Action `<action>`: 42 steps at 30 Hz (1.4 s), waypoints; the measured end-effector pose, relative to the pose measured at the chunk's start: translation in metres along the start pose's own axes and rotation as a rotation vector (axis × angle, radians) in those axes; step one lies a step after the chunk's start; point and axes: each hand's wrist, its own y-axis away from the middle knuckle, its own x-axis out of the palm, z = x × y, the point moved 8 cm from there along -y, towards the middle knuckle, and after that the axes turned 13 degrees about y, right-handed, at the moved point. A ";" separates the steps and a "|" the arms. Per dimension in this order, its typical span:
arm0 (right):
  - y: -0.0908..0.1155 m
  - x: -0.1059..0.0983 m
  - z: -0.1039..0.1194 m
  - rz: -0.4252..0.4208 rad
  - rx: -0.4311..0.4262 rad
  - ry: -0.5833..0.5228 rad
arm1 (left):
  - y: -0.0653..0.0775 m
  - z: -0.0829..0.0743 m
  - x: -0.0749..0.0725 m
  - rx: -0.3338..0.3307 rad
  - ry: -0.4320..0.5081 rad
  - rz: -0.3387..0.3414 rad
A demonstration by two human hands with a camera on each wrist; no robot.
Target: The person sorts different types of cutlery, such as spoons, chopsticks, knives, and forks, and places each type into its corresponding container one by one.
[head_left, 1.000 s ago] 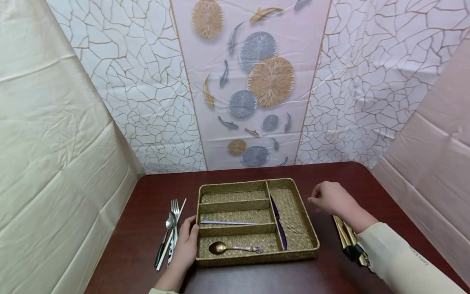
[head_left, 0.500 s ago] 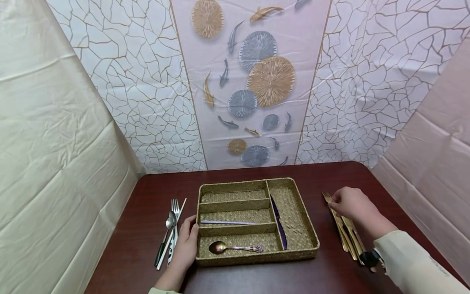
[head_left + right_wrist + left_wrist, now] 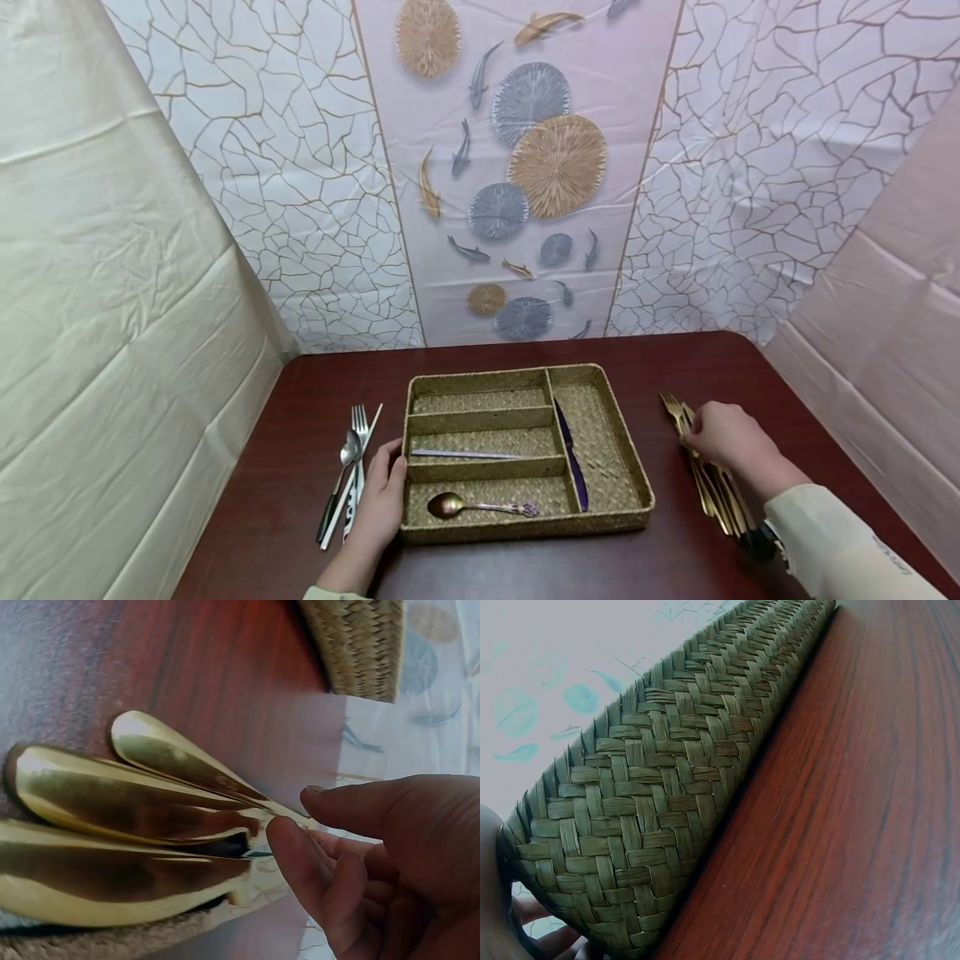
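Observation:
A woven tray [image 3: 525,533] with several compartments stands in the middle of the table. My left hand [image 3: 378,504] rests against its left side, the fingers along the outer wall. Inside lie an iridescent spoon [image 3: 446,505], a thin silver stick [image 3: 468,454] and a dark purple knife [image 3: 573,467]. Over the gold cutlery on the right is my right hand [image 3: 731,437]. In the right wrist view, its thumb and index finger lie close around the narrow part of the gold handles [image 3: 172,757], a small gap between their tips. A gold fork head [image 3: 670,403] shows beyond the hand.
Left of the tray lies a silver pile: a fork [image 3: 359,421], spoons [image 3: 348,450] and a light stick [image 3: 375,421]. The dark red table [image 3: 480,575] meets patterned cloth [image 3: 495,250] at the back, with pale cloth on both sides.
My right hand has moved right and nearer, from beside the tray to the gold cutlery, uncovering the fork head. The left hand and the tray's contents stay in place.

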 end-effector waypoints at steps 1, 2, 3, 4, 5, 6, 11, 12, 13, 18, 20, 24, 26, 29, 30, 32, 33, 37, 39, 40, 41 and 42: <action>-0.001 0.002 0.000 0.001 0.000 -0.001 | 0.000 0.000 0.000 -0.003 0.000 -0.001; -0.001 0.003 -0.001 0.003 -0.001 -0.003 | 0.001 0.000 0.000 -0.004 0.000 -0.001; -0.002 0.004 -0.001 0.001 0.000 -0.002 | 0.001 0.000 0.000 -0.008 0.001 -0.003; -0.003 0.005 -0.001 0.001 0.001 -0.004 | 0.001 0.001 0.000 -0.008 -0.001 -0.003; -0.003 0.006 -0.001 -0.001 0.002 -0.005 | 0.001 0.001 0.000 -0.009 0.000 -0.004; -0.004 0.007 -0.001 0.000 0.003 -0.006 | 0.001 0.002 0.000 -0.010 -0.002 -0.005; -0.006 0.008 -0.002 0.009 0.011 -0.002 | 0.000 0.004 -0.001 0.003 -0.006 -0.018; -0.006 0.009 -0.002 0.013 0.013 0.000 | 0.000 0.004 -0.001 0.008 -0.008 -0.020; -0.006 0.009 -0.002 0.016 0.016 0.001 | -0.001 0.004 -0.001 0.013 -0.008 -0.022; -0.008 0.009 -0.003 0.025 0.027 0.006 | -0.001 0.003 -0.001 0.032 -0.013 -0.016; -0.008 0.009 -0.002 0.024 0.028 0.004 | -0.001 0.003 -0.001 0.037 -0.017 -0.014; -0.009 0.009 -0.001 0.025 0.026 -0.008 | -0.001 0.003 -0.001 0.028 -0.012 -0.017; -0.010 0.010 -0.002 0.021 0.023 -0.013 | 0.000 0.003 -0.001 0.022 -0.008 -0.018; -0.011 0.013 -0.004 0.021 0.020 -0.027 | 0.000 0.002 -0.001 0.015 -0.008 -0.018; -0.012 0.014 -0.004 0.022 0.018 -0.034 | 0.000 0.002 -0.001 0.015 -0.011 -0.019; -0.013 0.016 -0.005 0.022 0.008 -0.049 | 0.001 0.001 -0.001 0.016 -0.014 -0.019; -0.014 0.017 -0.005 0.024 0.004 -0.059 | 0.001 0.001 -0.001 0.016 -0.015 -0.019; -0.015 0.018 -0.005 0.035 -0.006 -0.095 | 0.001 0.001 -0.001 0.008 -0.013 -0.022; -0.015 0.017 -0.005 0.031 -0.008 -0.110 | 0.001 0.002 -0.001 0.006 -0.013 -0.025; -0.015 0.016 -0.004 0.026 -0.009 -0.117 | 0.001 0.002 -0.001 0.008 -0.014 -0.025; -0.015 0.015 -0.003 0.019 -0.010 -0.123 | 0.001 0.002 -0.001 0.010 -0.015 -0.026; -0.015 0.014 -0.003 0.012 -0.014 -0.128 | 0.001 0.002 -0.001 0.011 -0.014 -0.025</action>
